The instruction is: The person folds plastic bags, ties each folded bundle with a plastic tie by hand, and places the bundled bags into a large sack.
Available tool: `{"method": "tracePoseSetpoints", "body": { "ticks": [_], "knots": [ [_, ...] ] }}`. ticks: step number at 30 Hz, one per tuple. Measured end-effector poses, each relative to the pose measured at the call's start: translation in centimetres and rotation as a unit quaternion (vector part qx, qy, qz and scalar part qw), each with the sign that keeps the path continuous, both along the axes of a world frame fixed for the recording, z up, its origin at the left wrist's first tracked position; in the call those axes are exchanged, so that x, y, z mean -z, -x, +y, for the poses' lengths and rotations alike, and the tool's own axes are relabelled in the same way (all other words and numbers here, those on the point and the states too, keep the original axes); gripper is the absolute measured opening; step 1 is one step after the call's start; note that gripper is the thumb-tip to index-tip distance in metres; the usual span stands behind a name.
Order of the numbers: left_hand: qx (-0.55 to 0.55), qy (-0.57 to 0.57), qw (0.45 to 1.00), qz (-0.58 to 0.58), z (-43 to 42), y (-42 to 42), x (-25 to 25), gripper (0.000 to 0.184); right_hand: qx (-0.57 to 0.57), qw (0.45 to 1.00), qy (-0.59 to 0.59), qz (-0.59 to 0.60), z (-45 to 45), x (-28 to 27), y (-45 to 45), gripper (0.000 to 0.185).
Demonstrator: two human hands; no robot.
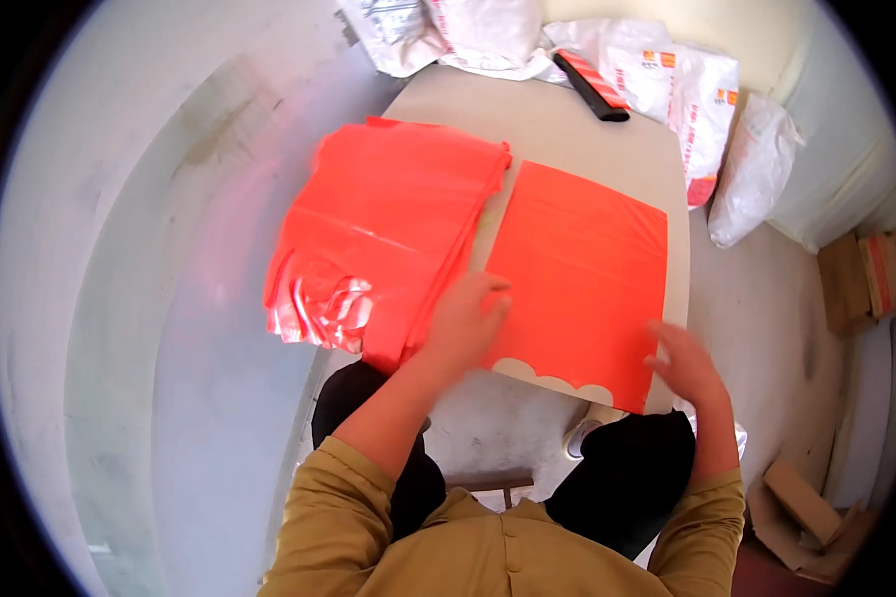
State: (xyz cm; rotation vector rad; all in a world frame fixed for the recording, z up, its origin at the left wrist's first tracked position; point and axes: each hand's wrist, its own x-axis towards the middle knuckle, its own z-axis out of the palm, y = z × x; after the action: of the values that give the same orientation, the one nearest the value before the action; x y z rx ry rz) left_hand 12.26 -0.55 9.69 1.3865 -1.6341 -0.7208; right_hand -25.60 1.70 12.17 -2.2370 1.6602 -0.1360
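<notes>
While spreading each grip, flanks red sheet (pixel 579 279) with left hand (pixel 470 316) and right hand (pixel 685 364). Runs lengthwise outward, with scalloped end (pixel 572 371) bodyward.

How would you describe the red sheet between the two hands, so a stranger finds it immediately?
On the beige table, find the thick red pile. Right of it, between the left hand and right hand, lies the flat red sheet, set apart by its wavy near edge.

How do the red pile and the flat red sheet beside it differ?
The red pile is thick and layered; the flat red sheet looks thin. The pile's near end is rumpled and shiny; the sheet's near edge is scalloped. Both are red and lie on the table.
</notes>
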Motion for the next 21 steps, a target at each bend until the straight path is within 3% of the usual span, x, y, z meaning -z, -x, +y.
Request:
{"method": "tracePoseSetpoints", "body": {
  "ticks": [3, 7, 9, 13, 16, 21],
  "knots": [
    [-0.119, -0.001, 0.990, 0.080, -1.3, -4.7, 0.3, 0.021, -0.127, 0.989, -0.057, 0.056, -1.1, 0.1, -6.4, 0.051],
    [-0.160, 0.037, 0.983, -0.077, -2.1, -13.7, 0.4, 0.028, -0.213, 0.976, -0.041, 0.017, -0.6, -1.9, -13.8, 0.050],
    [-0.190, -0.021, 0.967, -0.168, -1.6, -16.4, -0.9, 0.034, -0.241, 0.970, -0.017, -0.006, -0.4, -1.6, -15.5, 0.050],
    [-0.235, -0.043, 0.929, -0.283, -1.4, -19.5, 0.5, 0.047, -0.256, 0.966, -0.001, -0.032, -0.7, -0.9, -16.7, 0.050],
    [-0.217, -0.074, 0.937, -0.264, -1.7, -20.7, 0.9, 0.053, -0.249, 0.967, 0.001, -0.048, -0.8, 0.0, -16.6, 0.050],
    [-0.221, -0.038, 0.936, -0.272, -1.8, -20.9, 1.0, 0.040, -0.228, 0.971, -0.001, -0.069, -0.9, 2.6, -15.6, 0.048]
  ]
}}
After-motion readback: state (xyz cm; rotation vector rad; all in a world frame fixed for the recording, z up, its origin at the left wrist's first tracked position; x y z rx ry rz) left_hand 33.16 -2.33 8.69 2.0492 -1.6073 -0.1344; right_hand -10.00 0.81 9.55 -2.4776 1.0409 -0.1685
